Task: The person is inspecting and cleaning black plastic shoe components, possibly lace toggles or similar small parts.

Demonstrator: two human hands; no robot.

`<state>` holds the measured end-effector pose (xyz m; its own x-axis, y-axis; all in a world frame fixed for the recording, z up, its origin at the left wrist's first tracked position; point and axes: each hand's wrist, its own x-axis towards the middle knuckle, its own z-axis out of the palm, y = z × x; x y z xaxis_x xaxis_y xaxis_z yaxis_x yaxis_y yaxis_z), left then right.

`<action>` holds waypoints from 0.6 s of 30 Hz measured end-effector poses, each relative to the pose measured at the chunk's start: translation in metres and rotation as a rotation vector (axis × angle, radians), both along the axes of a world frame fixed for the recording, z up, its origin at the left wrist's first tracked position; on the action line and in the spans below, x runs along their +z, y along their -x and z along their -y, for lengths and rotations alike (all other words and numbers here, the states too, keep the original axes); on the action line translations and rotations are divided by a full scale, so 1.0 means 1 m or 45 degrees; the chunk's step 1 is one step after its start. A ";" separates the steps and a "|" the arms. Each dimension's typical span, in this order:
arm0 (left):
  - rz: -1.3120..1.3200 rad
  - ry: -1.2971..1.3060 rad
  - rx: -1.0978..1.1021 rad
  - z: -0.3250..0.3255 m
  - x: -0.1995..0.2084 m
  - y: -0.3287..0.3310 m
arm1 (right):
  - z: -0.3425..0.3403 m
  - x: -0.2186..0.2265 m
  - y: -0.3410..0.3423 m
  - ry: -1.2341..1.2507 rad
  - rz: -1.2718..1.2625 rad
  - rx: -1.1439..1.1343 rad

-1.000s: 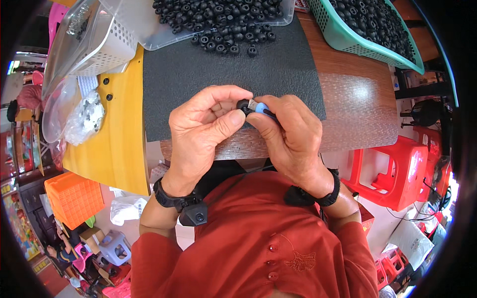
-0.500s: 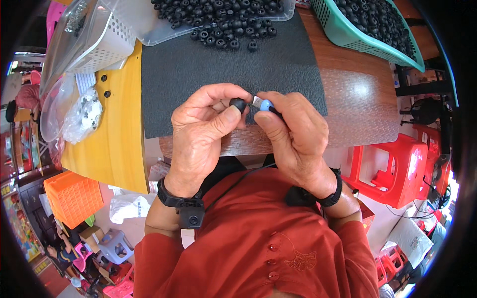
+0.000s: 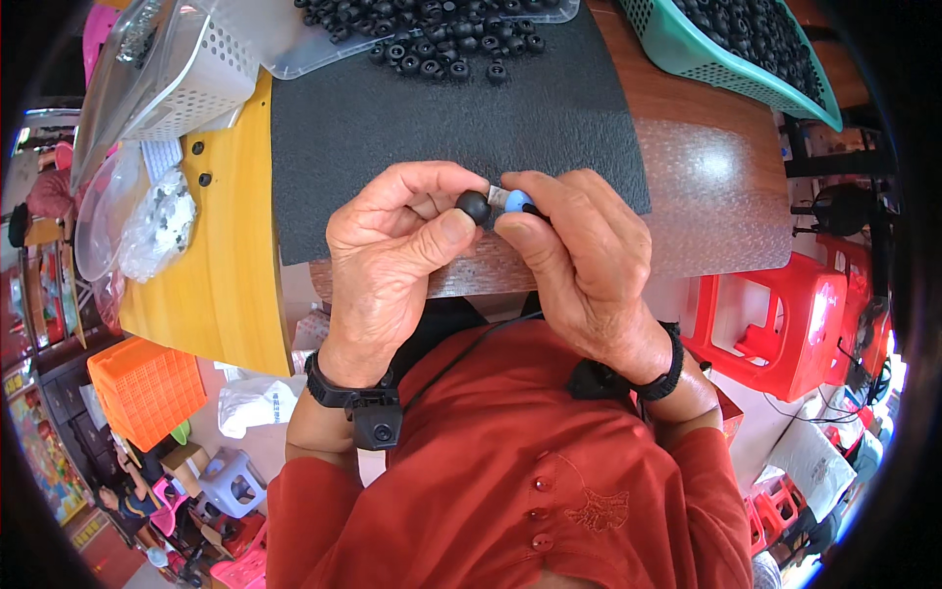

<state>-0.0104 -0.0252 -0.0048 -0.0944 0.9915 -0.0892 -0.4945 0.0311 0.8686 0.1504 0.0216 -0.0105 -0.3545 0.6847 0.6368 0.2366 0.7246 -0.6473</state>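
- Left hand (image 3: 385, 257): narrow pinch, thumb and fingertips holding a black ball (image 3: 474, 205).
- Right hand (image 3: 592, 257): closed on a small blue tool (image 3: 517, 201) with a short metal tip, which points left and lies right at the upper right side of the ball.
- Location of the ball: between the two hands, above the near edge of the black mat (image 3: 339, 147).
- Clear tub (image 3: 339, 61): at the far edge of the mat, bearing a heap of small black parts (image 3: 422, 15); more of these lie loose on the mat in front of its lip (one sits slightly apart, nearest the person).
- Green basket (image 3: 721, 77): far right, on the brown table (image 3: 714, 236), with pierced walls; filled with similar black parts.
- White basket (image 3: 208, 80): far left, on the yellow table (image 3: 226, 265), with round holes in its side. Small shiny pieces appear to lie in the clear plastic beside it, though the blur at the rim of the view prevents certainty.
- Plastic bag (image 3: 157, 234): on the yellow table, crumpled, with dark and white patches showing through; contents unidentified.
- Two black pieces (image 3: 204, 180): loose on the yellow table, near the bag.
- Orange crate (image 3: 149, 395): lower left, beyond the yellow table, with slotted walls; interior hidden.
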 end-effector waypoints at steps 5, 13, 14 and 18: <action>-0.010 0.005 0.003 -0.001 0.000 -0.003 | 0.000 -0.002 0.000 -0.017 0.013 -0.007; 0.000 0.009 -0.004 -0.003 -0.001 -0.004 | -0.002 -0.009 0.002 -0.082 0.000 -0.040; 0.001 0.010 -0.006 -0.002 -0.002 -0.004 | -0.002 -0.009 0.002 -0.088 0.003 -0.043; 0.018 0.020 -0.012 -0.002 -0.001 -0.004 | -0.002 -0.009 0.001 -0.106 0.009 -0.049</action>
<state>-0.0059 -0.0235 -0.0062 -0.0840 0.9908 -0.1062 -0.5061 0.0493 0.8610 0.1490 0.0231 -0.0193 -0.3333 0.6425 0.6900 0.2696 0.7662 -0.5833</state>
